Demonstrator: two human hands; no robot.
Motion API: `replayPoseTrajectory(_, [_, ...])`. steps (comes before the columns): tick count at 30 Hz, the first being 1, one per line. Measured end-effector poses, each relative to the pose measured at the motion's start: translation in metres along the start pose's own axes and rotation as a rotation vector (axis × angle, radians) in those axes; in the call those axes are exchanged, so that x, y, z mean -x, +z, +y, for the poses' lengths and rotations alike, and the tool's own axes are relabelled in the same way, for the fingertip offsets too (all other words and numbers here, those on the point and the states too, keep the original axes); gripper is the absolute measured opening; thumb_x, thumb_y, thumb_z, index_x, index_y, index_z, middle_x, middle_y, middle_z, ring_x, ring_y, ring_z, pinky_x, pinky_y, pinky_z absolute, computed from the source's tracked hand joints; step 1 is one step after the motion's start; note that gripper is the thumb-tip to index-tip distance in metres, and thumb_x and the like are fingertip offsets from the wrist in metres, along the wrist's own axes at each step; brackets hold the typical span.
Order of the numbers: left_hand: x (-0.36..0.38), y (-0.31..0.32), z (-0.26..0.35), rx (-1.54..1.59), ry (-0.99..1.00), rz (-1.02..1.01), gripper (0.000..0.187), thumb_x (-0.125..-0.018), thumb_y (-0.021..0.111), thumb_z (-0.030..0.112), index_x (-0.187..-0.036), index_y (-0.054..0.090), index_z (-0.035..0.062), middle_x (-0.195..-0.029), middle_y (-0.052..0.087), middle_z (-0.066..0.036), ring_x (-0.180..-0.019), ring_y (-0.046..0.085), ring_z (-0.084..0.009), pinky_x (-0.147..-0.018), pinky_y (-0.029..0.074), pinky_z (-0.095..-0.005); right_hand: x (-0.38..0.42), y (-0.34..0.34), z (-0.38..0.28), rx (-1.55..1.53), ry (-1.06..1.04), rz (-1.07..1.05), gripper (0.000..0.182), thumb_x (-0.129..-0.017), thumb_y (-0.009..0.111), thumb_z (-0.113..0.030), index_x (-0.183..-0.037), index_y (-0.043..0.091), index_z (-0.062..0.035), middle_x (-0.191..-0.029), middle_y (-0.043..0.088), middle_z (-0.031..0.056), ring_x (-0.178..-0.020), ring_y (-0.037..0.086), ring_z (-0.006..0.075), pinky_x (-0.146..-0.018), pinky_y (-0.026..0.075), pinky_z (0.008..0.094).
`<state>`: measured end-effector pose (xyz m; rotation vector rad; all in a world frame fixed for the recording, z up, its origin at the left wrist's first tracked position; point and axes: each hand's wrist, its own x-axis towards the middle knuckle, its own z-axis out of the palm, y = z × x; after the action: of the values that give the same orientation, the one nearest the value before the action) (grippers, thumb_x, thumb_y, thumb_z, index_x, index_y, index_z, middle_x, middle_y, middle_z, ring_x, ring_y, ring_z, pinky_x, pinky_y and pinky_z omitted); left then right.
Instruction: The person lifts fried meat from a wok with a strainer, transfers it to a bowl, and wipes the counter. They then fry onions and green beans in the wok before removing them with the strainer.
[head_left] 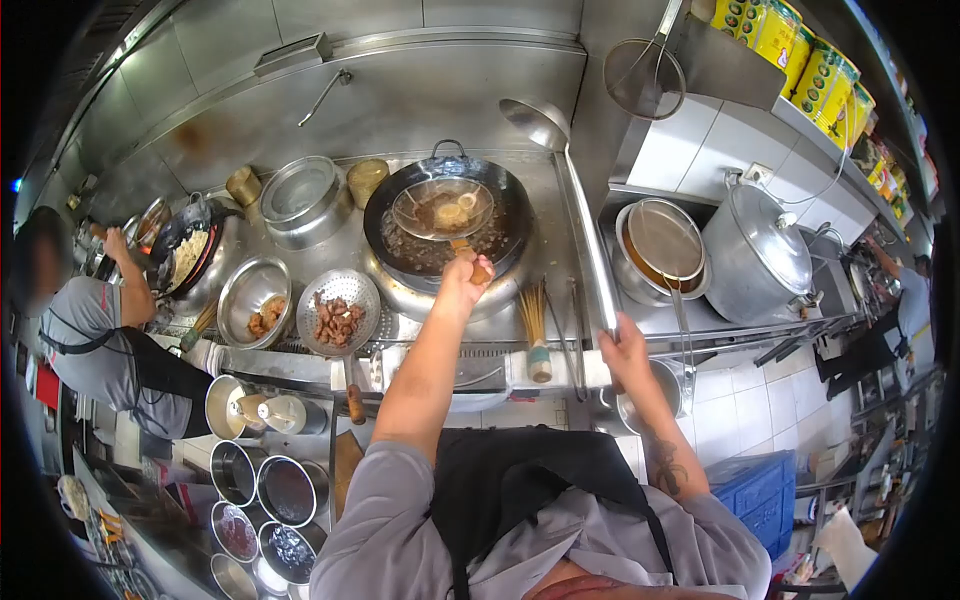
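Observation:
My left hand (465, 280) is wrapped around the wooden handle of a wire mesh strainer (415, 205). This strainer sits inside a black wok (380, 225) of dark, bubbling oil, with a few pale yellow pieces of food in the mesh. To the right, my right hand (625, 350) grips the long handle of a steel ladle (540, 122), whose bowl is raised beyond the wok's right side. A perforated scoop (310, 338) with browned meat lies left of my left hand. Between my hands rests a bamboo brush (535, 320).
Left of the wok stand a steel bowl (237, 328) with food and a lidded pot (300, 190). A large lidded pot (755, 250) and a strainer-topped pot (628, 270) stand right. Sauce containers (290, 490) are lower left. A co-worker (100, 320) cooks at far left.

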<state>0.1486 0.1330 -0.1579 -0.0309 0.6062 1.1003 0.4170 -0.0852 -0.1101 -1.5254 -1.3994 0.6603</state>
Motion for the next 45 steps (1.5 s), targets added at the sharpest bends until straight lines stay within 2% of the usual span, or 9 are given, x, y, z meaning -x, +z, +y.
replayPoseTrajectory(11, [0.117, -0.018, -0.025, -0.236, 0.182, -0.158, 0.008, -0.089, 0.046, 0.007, -0.096, 0.042, 0.0056, -0.078, 0.05, -0.007, -0.061, 0.046, -0.015, -0.051, 0.041, -0.0286, -0.063, 0.049, -0.082, 0.192, -0.283, -0.096, 0.045, -0.084, 0.061, -0.011, -0.124, 0.048, 0.0042, -0.072, 0.059, 0.0104, -0.064, 0.055, 0.0153, -0.06, 0.046, 0.031])
replayPoseTrajectory(12, [0.113, -0.024, -0.024, -0.215, 0.187, -0.165, 0.008, -0.09, 0.046, 0.007, -0.097, 0.042, 0.0062, -0.078, 0.05, -0.007, -0.061, 0.046, -0.0155, -0.051, 0.041, -0.029, -0.064, 0.05, -0.093, 0.192, -0.135, -0.171, 0.046, -0.083, 0.06, -0.011, -0.124, 0.048, 0.0045, -0.074, 0.06, 0.0148, -0.065, 0.058, 0.02, -0.063, 0.047, 0.0329])
replayPoseTrajectory(16, [0.117, -0.027, -0.018, -0.186, 0.169, -0.196, 0.011, -0.089, 0.046, 0.006, -0.098, 0.041, 0.0065, -0.078, 0.05, -0.007, -0.06, 0.046, -0.0153, -0.05, 0.041, -0.0293, -0.07, 0.068, -0.092, 0.257, -0.259, -0.132, 0.038, -0.082, 0.058, -0.006, -0.116, 0.049, 0.0081, -0.079, 0.061, 0.0259, -0.073, 0.062, 0.039, -0.065, 0.048, 0.0416])
replayPoseTrajectory(19, [0.137, -0.018, -0.016, -0.201, 0.184, -0.159, 0.012, -0.088, 0.046, 0.005, -0.097, 0.04, 0.0073, -0.077, 0.05, -0.008, -0.058, 0.049, -0.0173, -0.047, 0.043, -0.0319, -0.076, 0.08, -0.065, 0.396, -0.312, -0.177, 0.037, -0.082, 0.057, -0.006, -0.115, 0.049, 0.0081, -0.081, 0.061, 0.0282, -0.076, 0.062, 0.0416, -0.067, 0.048, 0.0456])
replayPoseTrajectory(35, [0.125, -0.02, -0.004, -0.264, 0.155, -0.132, 0.011, -0.088, 0.045, 0.004, -0.097, 0.04, 0.0074, -0.076, 0.049, -0.008, -0.059, 0.049, -0.0174, -0.047, 0.043, -0.032, -0.051, 0.085, -0.083, 0.427, -0.311, -0.221, 0.046, -0.08, 0.055, -0.005, -0.121, 0.045, 0.0134, -0.086, 0.06, 0.0326, -0.079, 0.061, 0.0445, -0.068, 0.049, 0.0462])
replayPoseTrajectory(38, [0.14, -0.01, -0.001, -0.388, 0.176, -0.063, 0.012, -0.087, 0.045, 0.003, -0.097, 0.04, 0.0076, -0.075, 0.049, -0.008, -0.057, 0.048, -0.0167, -0.045, 0.043, -0.0319, -0.05, 0.084, -0.087, 0.318, -0.312, -0.14, 0.036, -0.082, 0.056, -0.007, -0.112, 0.05, 0.0107, -0.077, 0.062, 0.027, -0.07, 0.064, 0.0389, -0.063, 0.049, 0.0433])
replayPoseTrajectory(41, [0.148, -0.006, 0.001, -0.466, 0.22, -0.1, 0.013, -0.086, 0.045, 0.002, -0.097, 0.04, 0.0062, -0.075, 0.049, -0.008, -0.056, 0.048, -0.0162, -0.045, 0.043, -0.0321, -0.045, 0.081, -0.092, 0.091, 0.064, -0.394, 0.02, -0.085, 0.056, -0.008, -0.101, 0.053, 0.0034, -0.069, 0.058, 0.0129, -0.054, 0.058, 0.0237, -0.05, 0.045, 0.0363])
replayPoseTrajectory(43, [0.134, -0.019, 0.003, -0.46, 0.094, -0.131, 0.013, -0.086, 0.046, 0.003, -0.098, 0.04, 0.0044, -0.075, 0.05, -0.009, -0.056, 0.049, -0.0161, -0.046, 0.044, -0.0324, -0.034, 0.074, -0.115, -0.755, 0.684, -0.552, 0.01, -0.089, 0.054, -0.011, -0.095, 0.053, -0.0037, -0.069, 0.05, 0.0018, -0.051, 0.047, 0.0105, -0.045, 0.037, 0.0267])
replayPoseTrajectory(45, [0.126, -0.031, 0.001, -0.421, 0.075, -0.121, 0.014, -0.087, 0.046, 0.003, -0.099, 0.04, 0.0037, -0.075, 0.05, -0.009, -0.056, 0.049, -0.0163, -0.046, 0.044, -0.0324, -0.044, 0.067, -0.091, -1.371, 0.918, -0.79, 0.022, -0.092, 0.049, -0.015, -0.109, 0.052, -0.0002, -0.077, 0.05, 0.0021, -0.055, 0.047, 0.0076, -0.046, 0.037, 0.0228])
